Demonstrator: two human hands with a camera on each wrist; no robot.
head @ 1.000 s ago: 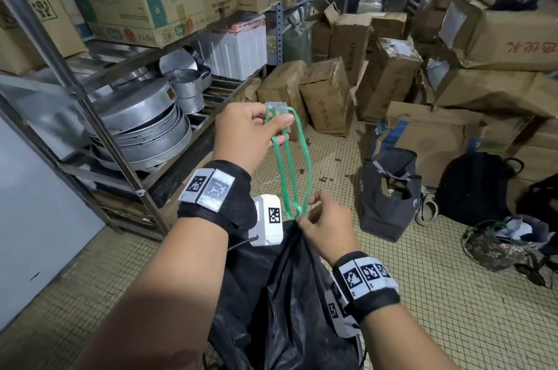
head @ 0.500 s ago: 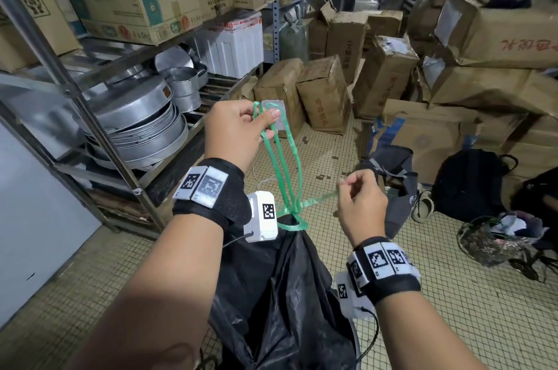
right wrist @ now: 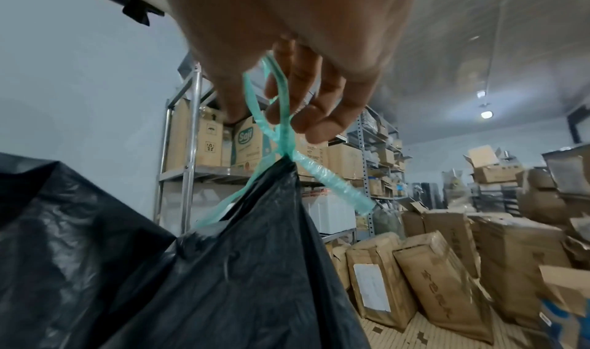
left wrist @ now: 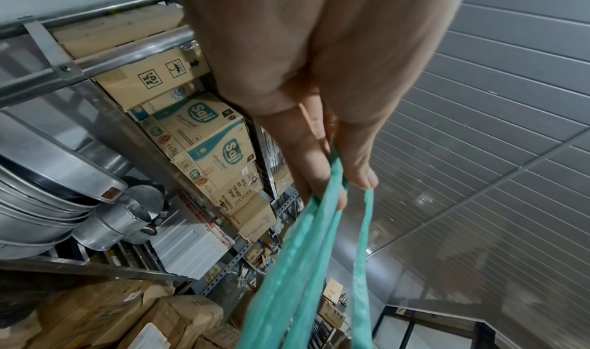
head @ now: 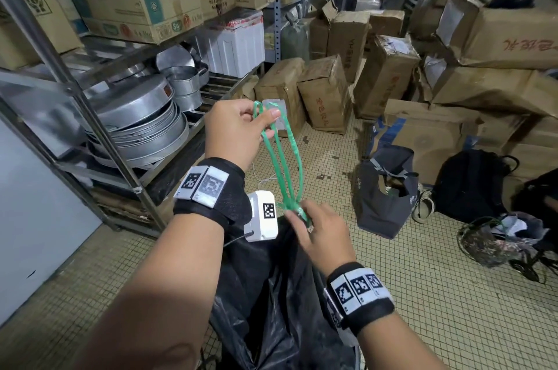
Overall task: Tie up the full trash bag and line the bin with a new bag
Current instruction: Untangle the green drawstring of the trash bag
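Storeroom, fingers [left wrist: 322, 167] pinching drawstring [head: 287, 158], seemingly taut

Black trash bag [head: 271, 303], neck cinched by green drawstring [head: 285, 158]

The glossy, crinkled black bag hangs gathered to a tight point at its 12 o'clock end, body spreading toward 6 o'clock. From the knot [right wrist: 287, 152] at the neck, long drawstring loops rise taut toward 11 o'clock; a short loose tail [right wrist: 332, 183] juts from the knot toward 4 o'clock.

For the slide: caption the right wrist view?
Right hand pinching the green plastic drawstring at the gathered neck of the black plastic trash bag.
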